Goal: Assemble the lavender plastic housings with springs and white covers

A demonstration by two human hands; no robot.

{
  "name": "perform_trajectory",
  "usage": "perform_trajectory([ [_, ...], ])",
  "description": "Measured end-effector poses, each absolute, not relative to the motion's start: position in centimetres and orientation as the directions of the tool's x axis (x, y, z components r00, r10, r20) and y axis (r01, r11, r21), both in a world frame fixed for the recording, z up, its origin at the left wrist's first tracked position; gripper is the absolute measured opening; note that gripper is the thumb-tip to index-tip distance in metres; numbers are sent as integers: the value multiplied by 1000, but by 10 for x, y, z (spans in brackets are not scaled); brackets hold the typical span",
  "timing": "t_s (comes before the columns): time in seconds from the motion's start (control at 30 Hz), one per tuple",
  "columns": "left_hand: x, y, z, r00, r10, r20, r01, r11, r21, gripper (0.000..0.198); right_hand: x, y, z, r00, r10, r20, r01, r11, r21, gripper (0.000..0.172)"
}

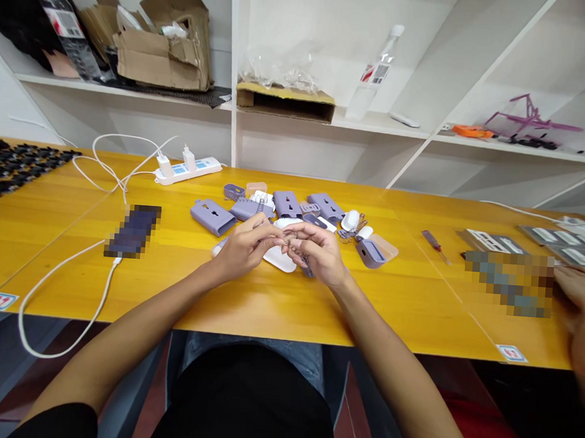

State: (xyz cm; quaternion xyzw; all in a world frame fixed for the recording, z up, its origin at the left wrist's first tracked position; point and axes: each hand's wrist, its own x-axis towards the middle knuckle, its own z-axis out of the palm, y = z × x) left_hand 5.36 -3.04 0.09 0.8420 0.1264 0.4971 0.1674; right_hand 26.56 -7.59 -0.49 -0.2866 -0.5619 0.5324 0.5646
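Yellow wooden benchtop [391, 312] spreads under both hands. Left hand [240, 249] and right hand [317, 251] pinch a small wire loop [291, 237] between curled fingers, just above a white plastic piece [279, 261], with lilac plastic cases [213, 217] just beyond.

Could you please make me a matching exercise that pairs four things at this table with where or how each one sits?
Things:
1. Power strip
2. Small screwdriver
3. Cardboard box
4. Purple case

Places or states:
A. Torn open on a shelf
B. Holding two white plugs
C. Lying apart on the right of the yellow table
D. Lying among similar purple pieces

Right pairs: 1-B, 2-C, 3-A, 4-D
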Motion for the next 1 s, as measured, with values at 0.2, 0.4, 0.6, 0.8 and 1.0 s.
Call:
perform_trajectory([
  [0.2, 54, -31, 1, 464, 333, 821, 82, -939, 335, 16, 265, -75, -6, -249, 923, 294, -258, 230, -938, 26],
  [0.4, 54, -29, -6, 480, 323, 815, 182, -946, 268, 17, 263, -77, -2, -246, 943, 224, -247, 162, -955, 30],
  [0.6, 54, -28, -7, 462, 324, 826, 213, -944, 250, 21, 261, -79, 2, -236, 950, 205, -234, 149, -961, 30],
  [0.8, 54, -29, -6, 471, 293, 832, 251, -949, 192, 19, 263, -79, 2, -234, 961, 147, -251, 87, -964, 30],
  [1.0, 54, -30, -3, 456, 263, 850, 289, -947, 138, 19, 264, -81, 7, -300, 949, 97, -314, -2, -949, 29],
])
